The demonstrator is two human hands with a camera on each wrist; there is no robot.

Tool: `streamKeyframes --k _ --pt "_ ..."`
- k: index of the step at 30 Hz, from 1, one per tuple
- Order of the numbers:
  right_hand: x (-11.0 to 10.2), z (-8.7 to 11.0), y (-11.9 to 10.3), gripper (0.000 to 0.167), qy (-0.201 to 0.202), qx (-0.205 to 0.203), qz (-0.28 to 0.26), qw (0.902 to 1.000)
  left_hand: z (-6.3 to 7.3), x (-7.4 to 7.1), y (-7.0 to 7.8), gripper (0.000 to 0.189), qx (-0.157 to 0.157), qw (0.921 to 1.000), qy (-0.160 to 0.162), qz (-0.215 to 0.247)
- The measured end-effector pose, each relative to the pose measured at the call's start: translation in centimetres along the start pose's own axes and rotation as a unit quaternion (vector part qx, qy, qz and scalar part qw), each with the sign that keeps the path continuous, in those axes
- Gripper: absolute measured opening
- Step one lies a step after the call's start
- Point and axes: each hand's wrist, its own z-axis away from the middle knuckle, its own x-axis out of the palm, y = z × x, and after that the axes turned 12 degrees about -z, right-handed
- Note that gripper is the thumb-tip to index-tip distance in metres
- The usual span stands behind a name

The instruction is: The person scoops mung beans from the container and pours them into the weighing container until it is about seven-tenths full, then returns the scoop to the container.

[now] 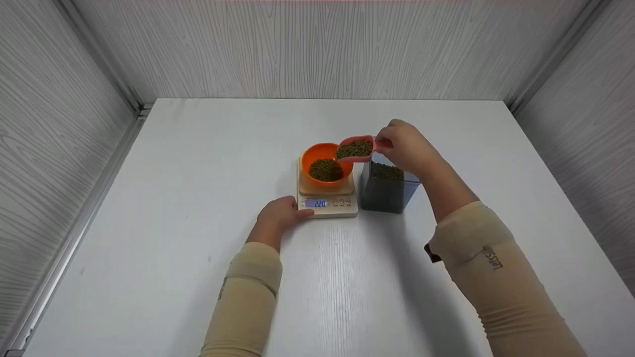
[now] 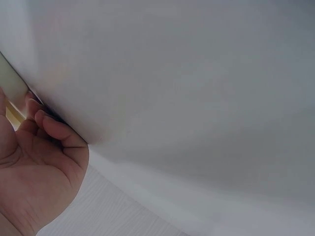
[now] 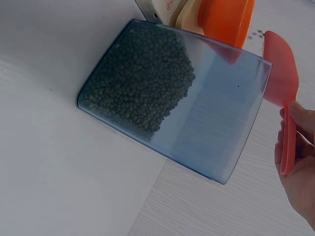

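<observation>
My right hand (image 1: 404, 146) pinches the handle of a red scoop (image 1: 356, 158) loaded with small green beans that look like mung beans. The scoop's lip overlaps the right rim of an orange bowl (image 1: 310, 153), and a few beans are in the air by the lip in the right wrist view. A pile of beans (image 1: 326, 170) lies in the bowl. Under it is a digital kitchen scale (image 1: 330, 210), its display (image 1: 316, 204) lit and reading about 220. At the scale's front left corner, my left hand (image 1: 282, 213) grips the edge with curled fingers, some hidden.
Just right of the scale stands a tall, bluish see-through container (image 3: 216, 123), with beans (image 3: 142, 73) filling its lower part. It stands below my right hand. Wood-grain panels (image 1: 317, 49) border the white table (image 1: 223, 129) at the back and sides.
</observation>
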Motion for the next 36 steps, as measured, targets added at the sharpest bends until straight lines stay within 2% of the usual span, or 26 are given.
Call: streamKeyframes --k 6,28,36 --pt "0.11 0.06 -0.01 0.019 0.001 0.0 0.003 1.0 0.06 0.0 0.01 0.042 0.002 1.0 0.003 -0.006" --pt "-0.37 0.16 -0.35 0.015 0.011 -0.022 0.041 0.9989 0.34 -0.16 0.12 0.04 -0.006 0.9998 0.001 0.017" --pt "-0.39 0.06 -0.78 0.015 0.007 -0.009 0.055 0.9984 0.41 -0.17 0.2 0.038 -0.007 0.9997 0.002 0.025"
